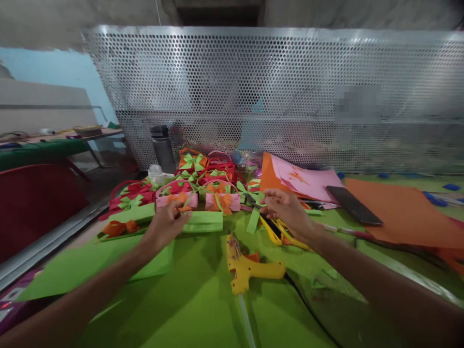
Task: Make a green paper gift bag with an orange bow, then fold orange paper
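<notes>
My left hand [167, 223] rests with curled fingers on a folded green paper piece [203, 221], just in front of a pink paper basket with an orange bow [176, 198]. My right hand [286, 210] pinches a green paper strip [253, 218] that hangs down near the yellow scissors [274, 230]. A second pink basket [222, 199] stands between the hands. A yellow glue gun [246, 268] lies on the green table cover in front of both hands.
Several red, orange and pink paper baskets [203, 171] crowd the back. Orange and pink sheets [304, 181] and a black phone [353, 205] lie to the right. A grey bottle [163, 147] stands before the perforated metal screen [275, 92]. Green sheets [90, 266] lie left.
</notes>
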The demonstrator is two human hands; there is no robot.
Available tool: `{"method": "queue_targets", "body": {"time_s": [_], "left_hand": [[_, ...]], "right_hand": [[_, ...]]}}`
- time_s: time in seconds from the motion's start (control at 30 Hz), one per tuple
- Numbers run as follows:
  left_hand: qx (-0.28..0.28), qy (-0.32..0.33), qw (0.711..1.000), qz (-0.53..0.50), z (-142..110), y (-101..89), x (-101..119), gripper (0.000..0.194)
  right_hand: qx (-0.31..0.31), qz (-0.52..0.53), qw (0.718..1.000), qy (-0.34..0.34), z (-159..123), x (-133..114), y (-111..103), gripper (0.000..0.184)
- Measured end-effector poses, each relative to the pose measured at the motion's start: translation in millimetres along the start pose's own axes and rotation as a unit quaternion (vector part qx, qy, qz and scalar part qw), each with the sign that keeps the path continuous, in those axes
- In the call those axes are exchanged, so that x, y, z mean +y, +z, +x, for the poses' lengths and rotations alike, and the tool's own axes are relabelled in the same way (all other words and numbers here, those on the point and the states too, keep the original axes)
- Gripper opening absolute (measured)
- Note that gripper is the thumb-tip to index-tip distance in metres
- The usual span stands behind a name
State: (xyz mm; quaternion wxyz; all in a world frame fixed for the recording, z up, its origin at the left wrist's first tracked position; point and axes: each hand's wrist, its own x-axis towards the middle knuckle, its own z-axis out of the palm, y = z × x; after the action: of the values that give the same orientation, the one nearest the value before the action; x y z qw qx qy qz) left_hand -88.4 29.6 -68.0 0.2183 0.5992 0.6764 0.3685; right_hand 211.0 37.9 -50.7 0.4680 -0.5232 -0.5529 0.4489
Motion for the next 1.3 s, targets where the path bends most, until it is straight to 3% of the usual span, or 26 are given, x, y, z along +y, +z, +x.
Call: {"method": "queue_targets", "body": {"time_s": [0.17,0.3,0.37,0.57,0.67,0.77,0.9,0.97,1.07,1.2,1.3], "left_hand": [[0.005,0.057,0.995,0.080,-1,-4.9,2,0.063],[0.035,0.103,0.982,0.152,-16,-9.5,21,0.058],[0.037,0.140,0.960,0.241,-31,-7.9,33,0.051],[-0.128,0.260,0.921,0.259,-80,20.7,61,0.040],[-0.179,0.339,0.896,0.226,-96,39.9,70,0.033],[-0.183,0.388,0.887,0.172,-103,54.8,72,0.030],[-0.164,0.439,0.875,0.120,-107,63.8,62,0.042],[-0.143,0.465,0.867,0.103,-108,65.0,56,0.050],[-0.105,0.499,0.857,0.073,-107,66.8,49,0.051],[-0.069,0.532,0.843,0.028,-104,69.9,44,0.039],[-0.069,0.543,0.837,0.017,-101,69.8,40,0.029]], "right_hand": [[0.018,-0.051,0.998,-0.033,6,-7,-11,0.031],[0.003,-0.103,0.993,-0.062,8,-8,-12,0.032],[-0.011,-0.133,0.988,-0.081,7,-6,-12,0.033],[-0.052,-0.265,0.952,-0.142,-7,5,-17,0.029],[-0.056,-0.349,0.920,-0.170,-23,13,-17,0.019],[-0.057,-0.422,0.883,-0.198,-37,21,-15,0.013],[-0.044,-0.594,0.763,-0.252,-47,31,-11,0.011],[-0.043,-0.627,0.732,-0.263,-49,35,-8,0.013],[-0.054,-0.632,0.728,-0.261,-53,36,-4,0.015],[-0.058,-0.609,0.758,-0.226,-53,29,-5,0.017],[-0.039,-0.596,0.776,-0.201,-43,12,-20,0.022]]}}
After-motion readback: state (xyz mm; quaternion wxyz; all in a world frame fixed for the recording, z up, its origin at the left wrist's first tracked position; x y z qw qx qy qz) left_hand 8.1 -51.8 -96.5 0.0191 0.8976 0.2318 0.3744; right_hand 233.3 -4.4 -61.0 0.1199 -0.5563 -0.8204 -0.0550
